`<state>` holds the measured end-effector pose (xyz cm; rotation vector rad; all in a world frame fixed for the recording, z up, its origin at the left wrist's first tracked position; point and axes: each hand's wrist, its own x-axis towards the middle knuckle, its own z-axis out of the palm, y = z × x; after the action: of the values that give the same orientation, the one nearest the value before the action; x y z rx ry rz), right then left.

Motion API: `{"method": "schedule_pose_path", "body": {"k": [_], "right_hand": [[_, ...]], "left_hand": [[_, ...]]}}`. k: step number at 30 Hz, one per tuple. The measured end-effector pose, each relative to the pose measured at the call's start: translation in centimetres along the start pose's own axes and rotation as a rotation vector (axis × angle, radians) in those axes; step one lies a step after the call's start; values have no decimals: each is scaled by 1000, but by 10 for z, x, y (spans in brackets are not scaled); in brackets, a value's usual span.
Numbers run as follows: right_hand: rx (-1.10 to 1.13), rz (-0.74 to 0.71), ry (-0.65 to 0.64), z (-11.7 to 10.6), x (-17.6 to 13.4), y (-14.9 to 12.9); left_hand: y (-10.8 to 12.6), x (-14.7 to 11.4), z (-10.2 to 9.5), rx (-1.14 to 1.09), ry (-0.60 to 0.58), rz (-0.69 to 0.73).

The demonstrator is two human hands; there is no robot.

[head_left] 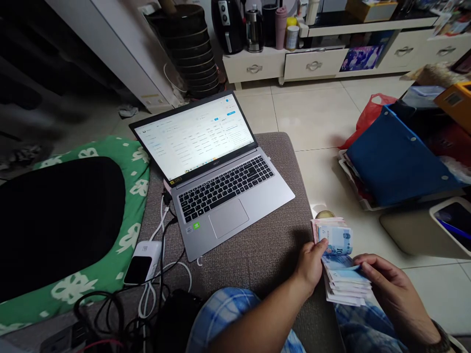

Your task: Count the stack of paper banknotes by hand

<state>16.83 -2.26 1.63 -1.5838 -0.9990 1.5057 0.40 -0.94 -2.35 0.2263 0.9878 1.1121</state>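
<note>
A thick wad of banknotes [348,287] is clasped in my left hand [310,264], with the thumb pressed across the notes. The upper notes fold back over that hand, and a blue one bearing a "10" faces up among pinkish ones. On the wad's right side, my right hand [392,287] pinches the edge of a blue note between thumb and forefinger. Both hands are just past the right edge of the brown woven seat [253,267], above my blue checked trousers [228,314].
An open laptop [228,215] with a lit screen rests on the seat. Left of it lie a white power bank [143,262], tangled cables and a green floral cushion [132,230]. A blue storage box [397,157] and a beige bin [408,228] stand on the floor at right.
</note>
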Motion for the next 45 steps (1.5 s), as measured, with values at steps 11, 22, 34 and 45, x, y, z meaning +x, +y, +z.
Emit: {"method": "schedule_pose_path", "body": {"k": [11, 22, 34, 45], "right_hand": [[29, 26, 13, 3, 7, 5], [68, 20, 48, 4, 13, 3], [64, -28, -3, 6, 12, 9], [67, -266, 55, 21, 32, 7]], "left_hand": [[-2, 1, -1, 47, 36, -11], [-4, 1, 0, -33, -93, -33], [-2, -1, 1, 9, -129, 8], [7, 7, -1, -93, -96, -6]]}}
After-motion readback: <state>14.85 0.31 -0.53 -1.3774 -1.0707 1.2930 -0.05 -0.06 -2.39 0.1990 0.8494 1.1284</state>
